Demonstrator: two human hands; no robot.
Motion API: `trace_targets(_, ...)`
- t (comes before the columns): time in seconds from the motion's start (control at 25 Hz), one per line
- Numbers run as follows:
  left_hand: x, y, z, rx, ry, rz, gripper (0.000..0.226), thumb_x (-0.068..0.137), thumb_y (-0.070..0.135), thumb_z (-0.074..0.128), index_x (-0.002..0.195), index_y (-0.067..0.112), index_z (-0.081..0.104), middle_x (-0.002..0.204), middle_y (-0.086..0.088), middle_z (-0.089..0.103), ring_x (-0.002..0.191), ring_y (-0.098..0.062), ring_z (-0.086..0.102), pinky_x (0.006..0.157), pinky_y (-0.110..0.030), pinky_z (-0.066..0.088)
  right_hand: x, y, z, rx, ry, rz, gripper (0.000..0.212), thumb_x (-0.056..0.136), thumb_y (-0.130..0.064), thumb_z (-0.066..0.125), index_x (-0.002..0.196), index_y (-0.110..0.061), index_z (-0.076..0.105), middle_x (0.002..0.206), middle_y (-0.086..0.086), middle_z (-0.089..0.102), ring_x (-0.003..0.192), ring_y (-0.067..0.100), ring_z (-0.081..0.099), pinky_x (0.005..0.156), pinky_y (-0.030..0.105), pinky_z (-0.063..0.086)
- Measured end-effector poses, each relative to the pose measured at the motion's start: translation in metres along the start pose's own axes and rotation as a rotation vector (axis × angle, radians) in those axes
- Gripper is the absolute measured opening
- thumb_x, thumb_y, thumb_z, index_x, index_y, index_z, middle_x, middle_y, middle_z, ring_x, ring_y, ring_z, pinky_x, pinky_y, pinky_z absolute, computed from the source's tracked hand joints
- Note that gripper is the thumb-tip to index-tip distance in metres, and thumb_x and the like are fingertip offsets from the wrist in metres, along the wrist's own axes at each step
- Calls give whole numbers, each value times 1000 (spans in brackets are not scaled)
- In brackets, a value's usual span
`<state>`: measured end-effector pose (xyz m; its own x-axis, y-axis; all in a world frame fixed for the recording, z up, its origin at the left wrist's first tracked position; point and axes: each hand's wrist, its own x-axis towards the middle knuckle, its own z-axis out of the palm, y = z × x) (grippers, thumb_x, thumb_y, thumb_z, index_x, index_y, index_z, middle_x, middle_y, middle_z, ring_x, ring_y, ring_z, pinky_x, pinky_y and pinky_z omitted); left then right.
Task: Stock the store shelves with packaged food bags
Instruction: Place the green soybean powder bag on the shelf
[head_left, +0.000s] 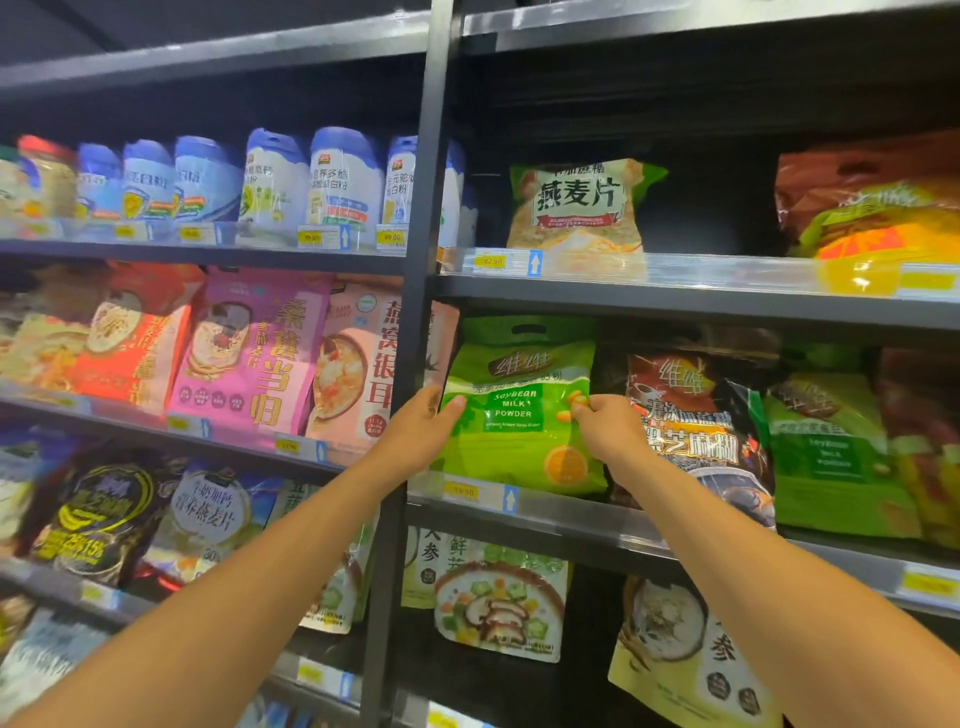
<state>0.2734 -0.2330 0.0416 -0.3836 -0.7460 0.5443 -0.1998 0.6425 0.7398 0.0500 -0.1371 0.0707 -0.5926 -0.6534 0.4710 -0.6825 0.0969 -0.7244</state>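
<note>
The shop has dark grey metal shelves (571, 525) in two bays, divided by a dark upright metal post (415, 312). Clear plastic rails with small yellow price labels (462, 491) run along the front edges. A bright green plastic bag of soybean milk powder (519, 447) stands upright at the left end of the middle shelf in the right bay, just beside the post. The left hand (421, 431) grips its left edge, with the thumb on the front. The right hand (613, 434) pinches its right side with curled fingers. A dark glossy bag with red and white print (696, 426) stands touching it on the right. On the shelf above stands a beige and green bag of oat flakes (576, 213). The left bay holds a pink printed bag (254, 353) and, higher, white and blue bags (343, 176).
</note>
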Motion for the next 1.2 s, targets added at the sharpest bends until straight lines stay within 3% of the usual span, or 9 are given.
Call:
trace_targets(0.12,-2,0,-8,-5,22,21,46,107,38,52,142,7,54,137,-7,61,128,-23,56,96,-31,39,2,-12,-15,26,26,-28,30,108,-34,52,95,-17,72,72,1,62,61,16,51,55,31,33)
trace_targets(0.4,-11,5,-20,-71,18,-4,57,108,40,49,157,12,43,160,-6,48,147,-23,44,116,-35,35,8,-26,-31,140,129,35,29,107,-33,56,110,-14,78,105,6,70,79,18,58,75,36,46)
trace_targets(0.56,-15,4,-18,-86,-43,-53,56,108,41,47,153,9,46,158,-8,49,141,-23,48,107,-31,35,15,-32,-28,279,177,159,34,106,-28,59,133,-9,67,130,15,67,107,33,62,88,41,51)
trace_targets(0.68,-17,-2,-16,-130,-58,-105,50,109,41,46,147,10,54,150,-8,56,128,-17,52,107,-33,40,16,-43,-24,407,131,268,41,106,-24,59,140,-2,56,135,20,62,108,32,60,83,40,49)
trace_targets(0.76,-20,-2,-16,-195,-60,-153,38,109,42,43,129,18,64,136,-6,61,128,-22,55,115,-41,42,17,-48,-25,458,102,290,45,105,-21,61,143,-1,50,132,21,60,108,32,60,84,39,50)
trace_targets(0.84,-18,-3,-17,-219,-40,-179,35,108,46,41,119,21,64,123,-2,60,127,-24,56,117,-46,41,13,-48,-31,499,76,268,44,102,-22,65,139,-3,51,124,18,61,110,33,62,88,43,55)
trace_targets(0.92,-16,-1,-20,-263,-20,-203,54,102,59,45,129,16,63,126,-3,64,127,-26,58,117,-49,42,12,-39,-43,517,45,305,52,97,-28,72,139,-3,54,123,16,66,110,36,66,96,52,57)
trace_targets(1.04,-16,2,-18,-512,-49,-263,72,82,80,58,119,19,69,126,-9,73,121,-28,67,112,-51,48,-16,-35,-64,568,-21,292,25,99,-25,70,117,-9,66,107,15,74,100,35,71,94,52,58)
trace_targets(1.2,-36,16,-14,-825,-329,-352,47,97,56,61,132,25,69,131,-12,73,124,-32,68,110,-53,49,-81,-27,-85,608,-91,267,12,104,-19,61,102,-11,70,96,14,77,88,32,72,80,46,60)
